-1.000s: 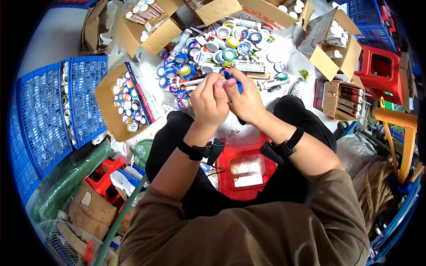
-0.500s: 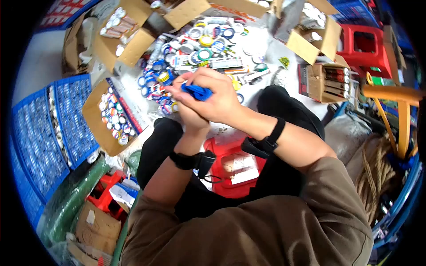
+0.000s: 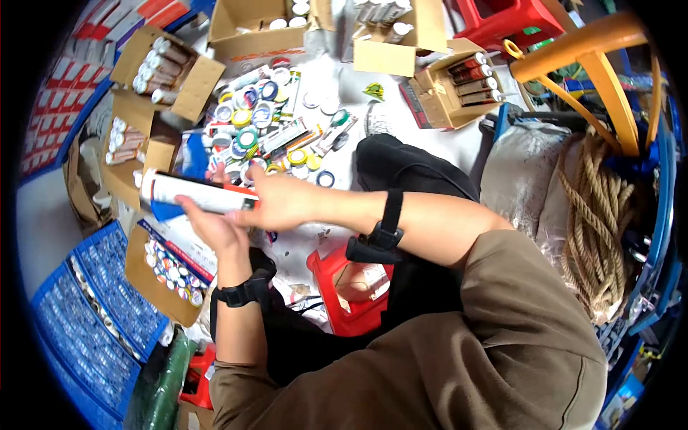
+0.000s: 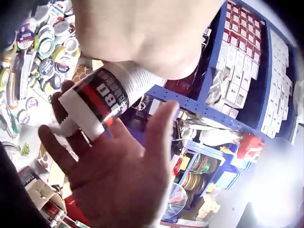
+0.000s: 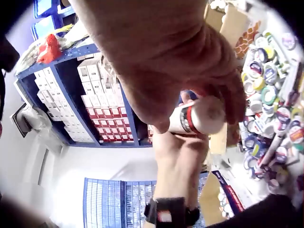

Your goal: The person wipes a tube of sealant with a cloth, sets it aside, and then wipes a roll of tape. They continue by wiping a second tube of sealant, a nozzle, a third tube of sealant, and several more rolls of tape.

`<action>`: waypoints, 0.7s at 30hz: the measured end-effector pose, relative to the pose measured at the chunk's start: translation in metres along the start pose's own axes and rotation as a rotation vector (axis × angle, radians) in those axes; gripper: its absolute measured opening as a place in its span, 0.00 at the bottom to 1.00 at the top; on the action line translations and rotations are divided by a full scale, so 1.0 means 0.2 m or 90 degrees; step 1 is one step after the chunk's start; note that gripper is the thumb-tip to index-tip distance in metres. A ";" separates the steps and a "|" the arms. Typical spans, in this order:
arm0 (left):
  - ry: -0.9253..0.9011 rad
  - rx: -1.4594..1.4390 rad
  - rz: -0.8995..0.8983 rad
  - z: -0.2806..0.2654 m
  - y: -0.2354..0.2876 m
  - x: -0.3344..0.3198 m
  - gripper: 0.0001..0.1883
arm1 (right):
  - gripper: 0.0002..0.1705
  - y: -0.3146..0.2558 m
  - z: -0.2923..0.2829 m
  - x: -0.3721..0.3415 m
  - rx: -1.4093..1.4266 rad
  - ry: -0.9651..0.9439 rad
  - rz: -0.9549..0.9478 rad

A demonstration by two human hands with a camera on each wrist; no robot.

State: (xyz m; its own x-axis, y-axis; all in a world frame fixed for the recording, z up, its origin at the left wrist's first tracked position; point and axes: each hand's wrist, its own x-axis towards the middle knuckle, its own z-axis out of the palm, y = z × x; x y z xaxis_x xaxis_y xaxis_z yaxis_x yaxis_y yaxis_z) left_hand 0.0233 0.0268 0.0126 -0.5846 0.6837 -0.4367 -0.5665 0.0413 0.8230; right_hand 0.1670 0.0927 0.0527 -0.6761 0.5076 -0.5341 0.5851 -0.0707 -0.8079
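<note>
White tube [image 3: 167, 187], likely stiff, slick; we'd grip mid-barrel. Left hand [image 3: 219, 231] clamped round it; right hand [image 3: 282, 201], fingers apart.

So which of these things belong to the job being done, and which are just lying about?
In the job:
- white tube, between left hand and right hand
- probably the pile of rolls and tubes and open carton of tubes

Apparently lying about:
- coiled rope
- green roll in clear wrap
</note>
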 end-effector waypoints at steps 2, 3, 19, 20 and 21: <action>0.003 -0.054 -0.018 0.06 0.02 0.00 0.41 | 0.43 0.04 0.02 -0.03 0.011 0.057 -0.092; 0.003 -0.071 -0.016 0.10 0.01 -0.01 0.42 | 0.35 0.04 0.00 -0.05 -0.002 0.105 -0.122; -0.015 0.193 -0.024 0.16 -0.15 -0.03 0.18 | 0.27 0.27 -1.43 -0.90 -0.446 0.594 -0.137; -0.003 0.178 -0.016 0.13 -0.18 0.00 0.19 | 0.22 0.34 -1.48 -0.93 -0.553 0.591 -0.141; -0.003 0.183 -0.026 0.10 -0.18 0.02 0.20 | 0.27 0.48 -1.54 -0.96 -0.583 0.581 -0.101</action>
State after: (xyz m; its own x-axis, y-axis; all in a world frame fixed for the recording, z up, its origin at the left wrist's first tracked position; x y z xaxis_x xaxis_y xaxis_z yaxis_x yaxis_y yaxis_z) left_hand 0.0536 0.0430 -0.0118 -0.5612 0.6806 -0.4709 -0.4022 0.2730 0.8739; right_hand 0.4906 0.2539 0.1547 -0.4300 0.8793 0.2046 0.8636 0.4667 -0.1908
